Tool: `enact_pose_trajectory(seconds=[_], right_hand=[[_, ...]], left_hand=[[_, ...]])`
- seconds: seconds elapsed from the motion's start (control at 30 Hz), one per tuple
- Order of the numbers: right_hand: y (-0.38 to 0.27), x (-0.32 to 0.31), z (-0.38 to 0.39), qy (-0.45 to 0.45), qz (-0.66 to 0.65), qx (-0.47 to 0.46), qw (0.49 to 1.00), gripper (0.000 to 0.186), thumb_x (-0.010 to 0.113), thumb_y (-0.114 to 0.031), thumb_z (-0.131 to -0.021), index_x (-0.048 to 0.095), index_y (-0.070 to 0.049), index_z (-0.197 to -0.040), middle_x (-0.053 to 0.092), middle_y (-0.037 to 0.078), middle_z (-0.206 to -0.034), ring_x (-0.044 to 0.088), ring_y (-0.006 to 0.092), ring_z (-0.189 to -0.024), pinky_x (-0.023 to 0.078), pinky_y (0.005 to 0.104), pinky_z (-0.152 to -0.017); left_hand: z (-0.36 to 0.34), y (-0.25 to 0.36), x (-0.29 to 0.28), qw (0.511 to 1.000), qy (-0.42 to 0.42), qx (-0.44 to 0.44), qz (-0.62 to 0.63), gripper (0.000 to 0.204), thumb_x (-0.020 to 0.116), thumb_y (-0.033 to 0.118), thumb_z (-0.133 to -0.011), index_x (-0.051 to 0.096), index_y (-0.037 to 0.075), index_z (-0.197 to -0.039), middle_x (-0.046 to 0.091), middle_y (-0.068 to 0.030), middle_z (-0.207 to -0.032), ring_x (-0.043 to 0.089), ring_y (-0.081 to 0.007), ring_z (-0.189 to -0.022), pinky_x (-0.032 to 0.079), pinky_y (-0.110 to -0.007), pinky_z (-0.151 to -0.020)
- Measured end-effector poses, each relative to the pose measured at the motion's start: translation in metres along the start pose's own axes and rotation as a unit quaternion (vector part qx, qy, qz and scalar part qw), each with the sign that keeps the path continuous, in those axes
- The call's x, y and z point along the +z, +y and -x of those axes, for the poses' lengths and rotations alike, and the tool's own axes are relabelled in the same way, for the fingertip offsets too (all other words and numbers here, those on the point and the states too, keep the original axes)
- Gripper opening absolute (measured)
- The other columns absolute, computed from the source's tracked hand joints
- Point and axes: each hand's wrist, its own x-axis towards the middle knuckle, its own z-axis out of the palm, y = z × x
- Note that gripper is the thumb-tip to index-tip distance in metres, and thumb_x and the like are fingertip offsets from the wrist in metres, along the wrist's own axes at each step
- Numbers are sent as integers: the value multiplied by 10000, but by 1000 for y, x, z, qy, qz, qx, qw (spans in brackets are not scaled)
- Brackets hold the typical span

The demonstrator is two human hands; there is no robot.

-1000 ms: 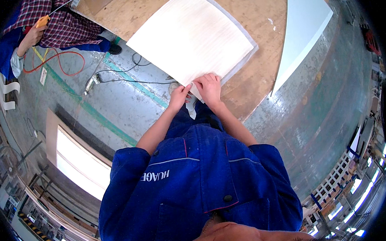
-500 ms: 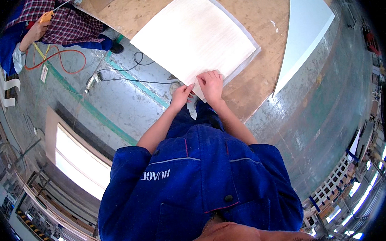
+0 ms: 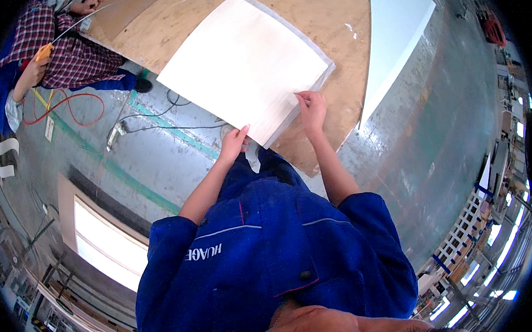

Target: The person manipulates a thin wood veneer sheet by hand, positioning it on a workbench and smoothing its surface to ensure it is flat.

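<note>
A pale, faintly wood-grained panel (image 3: 242,65) lies on the brown worktable, its near corner toward me. A translucent film margin (image 3: 288,124) sticks out along its right side. My left hand (image 3: 233,143) grips the panel's near left edge, thumb on top and fingers underneath. Beside those fingers a torn pale film strip (image 3: 253,160) hangs down in front of my trousers. My right hand (image 3: 313,110) is closed in a pinch over the panel's right edge; what its fingertips hold is too small to make out.
The brown worktable (image 3: 324,18) carries a pale blue-white sheet (image 3: 392,45) at right. At far left a co-worker in a checked apron (image 3: 61,50) holds an orange-handled tool (image 3: 44,52). A red hose (image 3: 71,123) and dark cables (image 3: 156,129) lie on the floor.
My right hand has moved from the panel's near corner outward and up along its right edge, still pinched. My left hand stays at the near left edge. The whole view has shifted slightly.
</note>
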Motion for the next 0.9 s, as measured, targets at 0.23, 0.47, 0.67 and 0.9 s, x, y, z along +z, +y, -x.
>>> enact_pose_trajectory(seconds=[0.23,0.47,0.67,0.9], right_hand=[[18,-5,-4,-47,5,-53,998,83,672,-79,-701,601,-68,-742,567,43,-716,510,222,-723,421,323,-663],[9,-3,-10,-53,25,-61,996,93,677,-83,-687,603,-85,-744,568,28,-717,524,209,-733,449,312,-647],[9,-6,-16,-62,27,-89,994,79,652,-60,-693,596,-76,-746,565,35,-722,527,219,-750,453,318,-653],[15,-3,-24,-54,17,-57,997,53,637,-65,-697,593,-74,-724,557,52,-724,520,234,-766,448,329,-662]], left_hand=[[9,5,0,999,-4,8,-39,370,586,380,-824,577,16,-759,617,-46,-724,569,-96,-646,480,-236,-525],[7,9,2,996,31,17,-82,341,654,339,-786,575,19,-699,624,-60,-680,570,-96,-596,465,-221,-520],[7,10,2,997,37,7,-74,338,671,327,-771,576,14,-689,626,-71,-678,575,-101,-594,468,-222,-524],[10,13,3,997,42,-1,-70,362,681,344,-754,591,-1,-692,631,-70,-676,576,-101,-580,468,-219,-523]])
